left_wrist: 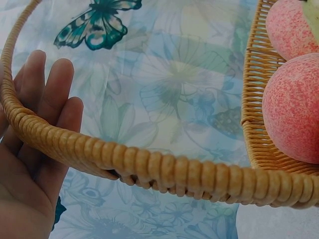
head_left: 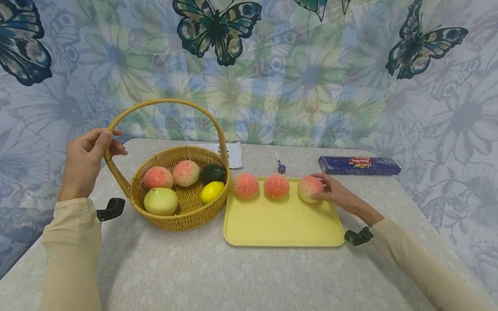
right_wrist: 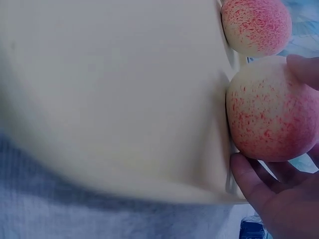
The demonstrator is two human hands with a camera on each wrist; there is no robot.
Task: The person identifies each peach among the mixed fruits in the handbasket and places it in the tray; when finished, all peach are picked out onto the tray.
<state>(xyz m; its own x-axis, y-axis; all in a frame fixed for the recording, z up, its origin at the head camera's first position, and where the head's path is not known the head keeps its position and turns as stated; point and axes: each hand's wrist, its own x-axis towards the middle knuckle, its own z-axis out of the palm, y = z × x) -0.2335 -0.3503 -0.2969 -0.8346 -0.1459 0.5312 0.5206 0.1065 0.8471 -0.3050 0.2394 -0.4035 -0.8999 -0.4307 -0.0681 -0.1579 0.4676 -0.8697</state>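
My left hand (head_left: 86, 160) grips the left side of the tall arched handle (left_wrist: 164, 168) of a wicker basket (head_left: 186, 222), thumb in front and fingers behind. Inside the basket lie two peaches, one at the left (head_left: 158, 178) and one further back (head_left: 186, 173), a pale green round fruit (head_left: 161, 201), a yellow lemon (head_left: 212, 192) and a dark avocado (head_left: 212, 175). At the far right corner of a yellow tray (head_left: 284, 224), my right hand (head_left: 336, 193) holds a pinkish-cream peach (right_wrist: 271, 112) between thumb and fingers. Two redder peaches, a left one (head_left: 246, 186) and a middle one (head_left: 276, 186), sit along the tray's back edge.
Behind the tray lies a small lollipop (head_left: 281, 167). A blue Barilla box (head_left: 359, 166) rests at the back right, beyond my right hand. White printed paper (head_left: 234, 154) lies partly hidden behind the basket. A patterned butterfly curtain (head_left: 311, 86) hangs along the table's back edge.
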